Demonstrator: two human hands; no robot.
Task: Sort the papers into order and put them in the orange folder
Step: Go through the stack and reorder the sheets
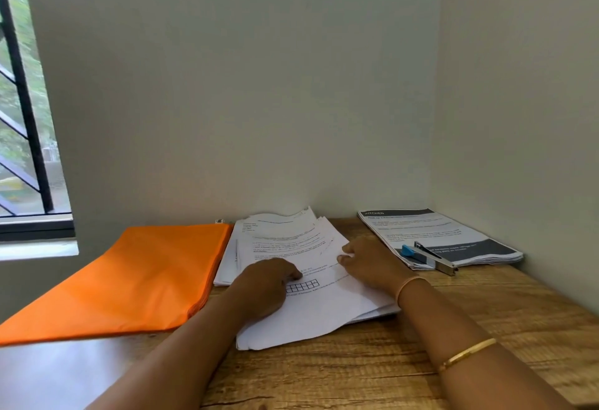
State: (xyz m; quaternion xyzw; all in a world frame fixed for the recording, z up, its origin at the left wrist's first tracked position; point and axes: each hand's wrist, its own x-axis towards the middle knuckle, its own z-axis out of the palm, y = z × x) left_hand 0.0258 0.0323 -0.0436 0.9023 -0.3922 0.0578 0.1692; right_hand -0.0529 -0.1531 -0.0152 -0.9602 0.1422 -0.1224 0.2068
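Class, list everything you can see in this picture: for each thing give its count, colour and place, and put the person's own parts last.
orange folder: one, orange, flat on the table's left, beside the papers.
loose papers: one untidy pile, white with black print, table centre, under both hands.
printed booklet stack: one, white and dark grey, far right corner.
stapler: one, metal with a blue end, lying on the booklet stack.
table: one, brown wood grain.
window: one, black bars, upper left.
bangles: two, gold, on the right arm.
left hand: flat on the papers.
right hand: resting on the papers' right side.
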